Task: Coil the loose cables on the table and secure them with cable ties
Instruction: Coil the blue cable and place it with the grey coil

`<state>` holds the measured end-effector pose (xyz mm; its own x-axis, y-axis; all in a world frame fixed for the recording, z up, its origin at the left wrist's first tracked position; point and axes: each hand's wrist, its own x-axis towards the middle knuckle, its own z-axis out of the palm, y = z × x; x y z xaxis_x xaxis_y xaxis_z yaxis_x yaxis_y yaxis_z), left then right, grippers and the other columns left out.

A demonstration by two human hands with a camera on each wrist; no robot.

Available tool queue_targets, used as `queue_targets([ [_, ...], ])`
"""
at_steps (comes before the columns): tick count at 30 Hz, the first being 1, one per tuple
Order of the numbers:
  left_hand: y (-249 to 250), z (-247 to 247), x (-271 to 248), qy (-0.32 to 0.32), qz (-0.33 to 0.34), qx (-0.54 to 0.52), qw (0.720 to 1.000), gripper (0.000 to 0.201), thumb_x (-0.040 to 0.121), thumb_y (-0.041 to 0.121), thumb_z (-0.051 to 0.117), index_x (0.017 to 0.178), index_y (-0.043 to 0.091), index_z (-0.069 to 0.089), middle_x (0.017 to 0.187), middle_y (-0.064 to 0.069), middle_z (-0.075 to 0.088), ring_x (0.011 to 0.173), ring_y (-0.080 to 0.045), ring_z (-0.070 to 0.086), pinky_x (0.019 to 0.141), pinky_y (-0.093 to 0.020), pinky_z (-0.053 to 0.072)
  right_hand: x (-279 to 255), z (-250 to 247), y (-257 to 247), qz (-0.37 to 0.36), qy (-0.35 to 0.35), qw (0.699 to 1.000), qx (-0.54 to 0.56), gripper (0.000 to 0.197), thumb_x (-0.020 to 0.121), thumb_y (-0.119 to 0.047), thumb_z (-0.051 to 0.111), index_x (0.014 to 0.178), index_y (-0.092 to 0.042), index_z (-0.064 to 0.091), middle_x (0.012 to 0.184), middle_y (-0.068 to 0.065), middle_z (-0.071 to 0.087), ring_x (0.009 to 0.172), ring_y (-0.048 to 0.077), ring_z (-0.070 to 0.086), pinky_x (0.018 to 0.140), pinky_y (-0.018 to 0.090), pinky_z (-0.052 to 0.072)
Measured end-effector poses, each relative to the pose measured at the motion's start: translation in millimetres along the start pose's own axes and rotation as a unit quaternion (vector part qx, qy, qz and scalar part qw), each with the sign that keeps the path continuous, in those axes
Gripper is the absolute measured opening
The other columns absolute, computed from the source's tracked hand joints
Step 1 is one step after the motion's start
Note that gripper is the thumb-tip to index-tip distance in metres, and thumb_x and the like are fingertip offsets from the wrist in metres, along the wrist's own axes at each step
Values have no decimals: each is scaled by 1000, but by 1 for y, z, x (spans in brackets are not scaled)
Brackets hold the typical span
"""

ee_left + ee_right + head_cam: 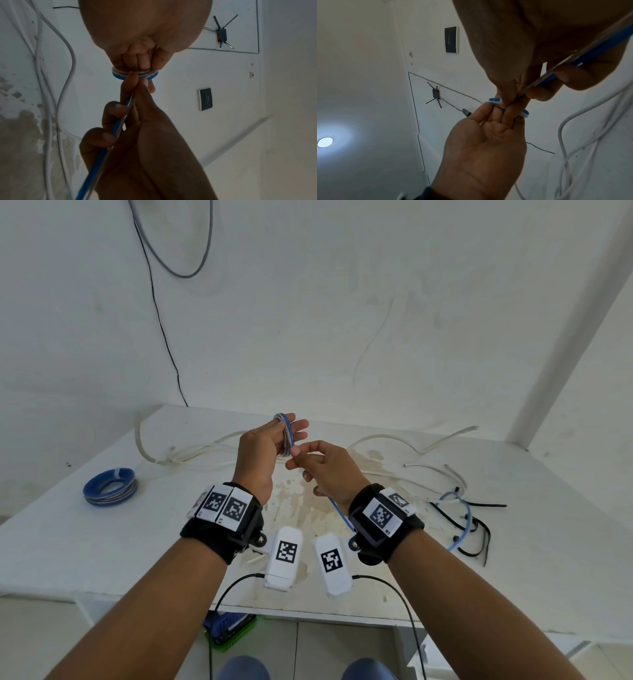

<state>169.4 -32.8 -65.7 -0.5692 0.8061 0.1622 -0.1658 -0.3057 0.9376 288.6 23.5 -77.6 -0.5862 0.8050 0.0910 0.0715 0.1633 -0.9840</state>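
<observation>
Far left on the table (68,542): 1 finished blue coil (109,487), tied. Loose white cables (191,455) behind it. Centre, above the table — left hand (263,453) has a small blue-and-grey coil (287,433) wound round its extended fingers. Right hand (327,470) pinches the blue cable (339,513) just beside that coil; its tail runs down past the right wrist. Far right: black cable ties (476,529) lying on the table.
</observation>
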Motion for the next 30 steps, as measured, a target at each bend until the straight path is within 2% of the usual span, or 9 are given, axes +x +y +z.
queue_targets([
  [3,2,1,-2,-7,-11,-34,999,33,105,21,41,120,3,65,108,-7,76,79,-19,70,77,-26,54,3,-4,1,-9,-1,1000,-15,33,95,-38,68,113,-10,66,86,-3,77,54,6,48,48,19,36],
  [5,2,2,-3,-3,-23,-59,998,32,105,20,40,117,4,66,104,-6,76,74,-15,68,71,-24,55,5,-4,4,-27,1,999,-47,34,95,-40,67,108,-8,69,83,-3,76,53,5,49,47,15,39],
  [9,1,2,-3,5,-41,-101,994,32,106,20,39,112,5,66,93,-3,75,71,-15,65,72,-26,54,8,-4,11,-47,-5,997,-66,33,96,-42,66,100,-10,72,78,-5,73,53,5,50,50,12,41],
  [14,0,2,-2,32,-34,-128,991,30,106,18,40,108,5,67,83,-1,66,66,-14,60,69,-26,52,8,-7,18,-47,-52,996,-61,23,98,-41,62,96,-20,69,76,-8,71,57,6,51,57,24,42],
  [17,3,1,1,40,-35,-180,982,31,106,17,39,108,2,65,72,0,58,57,-13,54,69,-26,48,7,-11,26,-48,-80,992,-84,29,100,-41,59,102,-14,71,74,-7,68,56,8,50,58,25,42],
  [20,4,3,0,31,-46,-197,979,31,106,17,37,106,2,64,62,3,51,51,-12,45,67,-27,45,7,-17,31,-53,-96,987,-121,35,102,-43,55,105,-12,71,71,-7,65,53,8,49,56,22,43],
  [23,4,4,-3,23,-71,-194,978,31,106,18,35,100,5,63,57,6,42,48,-10,35,59,-23,41,9,-23,29,-58,-107,977,-178,36,104,-42,51,105,-11,70,67,-7,63,47,4,45,55,18,42],
  [25,2,1,-2,17,-91,-191,977,31,105,18,35,98,5,63,54,6,39,48,-10,30,63,-24,35,11,-28,26,-69,-115,965,-226,35,105,-40,49,103,-12,70,64,-8,62,46,2,45,56,17,43],
  [30,-1,-8,-1,-14,-113,-192,975,33,101,17,34,92,6,64,54,6,33,45,-11,29,64,-28,36,12,-40,17,-133,-154,918,-339,31,106,-38,46,103,-18,69,65,-11,63,58,1,52,65,14,46],
])
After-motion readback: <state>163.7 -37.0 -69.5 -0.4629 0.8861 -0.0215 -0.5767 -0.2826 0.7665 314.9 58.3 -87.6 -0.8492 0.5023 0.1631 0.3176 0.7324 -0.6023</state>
